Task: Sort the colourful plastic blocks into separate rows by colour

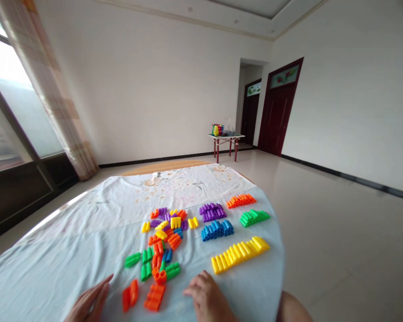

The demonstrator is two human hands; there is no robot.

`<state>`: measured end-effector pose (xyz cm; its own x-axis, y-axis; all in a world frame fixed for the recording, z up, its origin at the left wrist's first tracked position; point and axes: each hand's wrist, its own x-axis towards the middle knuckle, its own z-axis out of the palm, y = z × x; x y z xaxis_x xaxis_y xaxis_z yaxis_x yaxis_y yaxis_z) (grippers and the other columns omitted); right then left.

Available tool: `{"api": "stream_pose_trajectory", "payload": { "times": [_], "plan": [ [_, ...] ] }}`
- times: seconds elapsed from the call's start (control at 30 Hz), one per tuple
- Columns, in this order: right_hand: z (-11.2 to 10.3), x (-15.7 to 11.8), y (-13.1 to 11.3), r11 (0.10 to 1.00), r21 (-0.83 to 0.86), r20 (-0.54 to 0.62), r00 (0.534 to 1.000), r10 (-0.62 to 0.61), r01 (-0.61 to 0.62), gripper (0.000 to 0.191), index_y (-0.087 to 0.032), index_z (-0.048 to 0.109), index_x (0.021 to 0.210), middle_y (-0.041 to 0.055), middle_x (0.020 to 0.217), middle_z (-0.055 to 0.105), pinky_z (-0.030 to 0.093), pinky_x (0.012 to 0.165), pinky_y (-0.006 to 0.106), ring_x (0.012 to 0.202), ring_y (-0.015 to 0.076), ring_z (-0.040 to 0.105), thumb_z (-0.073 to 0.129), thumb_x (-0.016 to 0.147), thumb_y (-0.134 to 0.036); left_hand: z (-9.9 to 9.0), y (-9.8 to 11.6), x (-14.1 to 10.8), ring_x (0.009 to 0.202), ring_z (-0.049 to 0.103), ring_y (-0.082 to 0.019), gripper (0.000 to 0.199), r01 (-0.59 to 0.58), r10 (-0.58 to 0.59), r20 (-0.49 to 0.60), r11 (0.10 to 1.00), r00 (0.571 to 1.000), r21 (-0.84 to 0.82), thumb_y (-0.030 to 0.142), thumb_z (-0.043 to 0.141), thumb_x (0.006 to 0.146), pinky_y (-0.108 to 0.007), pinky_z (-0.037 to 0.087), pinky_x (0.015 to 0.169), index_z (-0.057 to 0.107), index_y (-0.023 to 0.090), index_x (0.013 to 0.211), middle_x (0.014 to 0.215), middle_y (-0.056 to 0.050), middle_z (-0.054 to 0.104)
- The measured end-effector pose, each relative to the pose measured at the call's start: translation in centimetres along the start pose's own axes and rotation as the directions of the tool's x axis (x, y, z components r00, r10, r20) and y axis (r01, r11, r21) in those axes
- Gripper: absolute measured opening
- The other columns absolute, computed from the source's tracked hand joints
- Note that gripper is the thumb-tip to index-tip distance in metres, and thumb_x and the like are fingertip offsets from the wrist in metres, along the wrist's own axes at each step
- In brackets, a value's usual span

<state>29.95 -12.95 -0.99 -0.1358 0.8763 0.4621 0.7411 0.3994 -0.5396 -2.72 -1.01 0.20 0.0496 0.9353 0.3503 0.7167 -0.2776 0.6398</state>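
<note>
My left hand (pixel 91 300) lies low on the cloth with its fingers stretched out, holding nothing. Just right of it are orange tube-shaped plastic blocks (pixel 130 295), with another orange block (pixel 154 297) beside them. My right hand (pixel 205 294) rests on the cloth with its fingers loosely bent and nothing visible in them. Between and beyond the hands spreads a mixed heap of blocks, among them a green block (pixel 172 270) and a yellow block (pixel 175 222). A slanting row of yellow blocks (pixel 240 255) lies beyond my right hand.
Further right are groups of blue blocks (pixel 217 230), purple blocks (pixel 212 212), green blocks (pixel 254 218) and orange blocks (pixel 241 200). A pale cloth (pixel 70 241) covers the round table. Near the far wall, a small table (pixel 226 136) bears a colourful bag.
</note>
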Motion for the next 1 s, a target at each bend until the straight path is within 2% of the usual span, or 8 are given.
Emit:
{"api": "stream_pose_trajectory", "payload": {
  "times": [0.2,0.4,0.8,1.0],
  "plan": [
    [1.4,-0.5,1.7,0.995,-0.003,-0.045,0.994,-0.098,0.098,0.038,-0.022,0.066,0.094,0.0041,0.081,0.064,0.045,0.073,0.028,0.078,0.0177,0.054,0.046,0.071,0.002,0.1,1.5,-0.8,0.095,0.065,-0.028,0.048,0.046,-0.046,0.004,0.999,0.999,-0.008,0.063,0.051,0.066,-0.042,0.049,0.092,0.071,0.029,0.093,0.095,-0.001,0.072],
    [1.4,-0.7,2.3,0.984,-0.016,-0.043,0.983,-0.177,0.177,0.042,-0.023,0.063,0.096,0.0033,0.080,0.064,0.046,0.070,0.026,0.075,0.0176,0.056,0.045,0.069,0.002,0.1,1.2,-1.0,0.094,0.065,-0.025,0.040,0.005,-0.005,0.026,1.000,1.000,0.000,0.059,0.051,0.070,-0.036,0.051,0.091,0.071,0.033,0.094,0.096,0.002,0.072],
    [1.0,-0.9,2.8,0.983,0.020,0.040,0.982,-0.182,0.181,0.046,-0.027,0.062,0.103,0.0027,0.085,0.064,0.048,0.072,0.027,0.081,0.0177,0.057,0.044,0.072,0.003,0.2,2.1,-1.8,0.100,0.063,-0.023,0.045,-0.021,0.019,0.021,0.996,1.000,0.085,0.058,0.045,0.078,-0.034,0.049,0.093,0.067,0.029,0.104,0.101,0.000,0.071],
    [0.3,-0.8,2.3,0.981,0.041,0.027,0.982,-0.188,0.187,0.048,-0.029,0.061,0.107,0.0021,0.086,0.065,0.049,0.072,0.027,0.081,0.0173,0.058,0.043,0.076,0.003,0.1,2.7,-2.1,0.098,0.063,-0.021,0.041,-0.019,0.017,0.026,0.994,1.000,0.107,0.053,0.044,0.081,-0.031,0.049,0.092,0.066,0.030,0.106,0.102,0.001,0.070]
  ]
}}
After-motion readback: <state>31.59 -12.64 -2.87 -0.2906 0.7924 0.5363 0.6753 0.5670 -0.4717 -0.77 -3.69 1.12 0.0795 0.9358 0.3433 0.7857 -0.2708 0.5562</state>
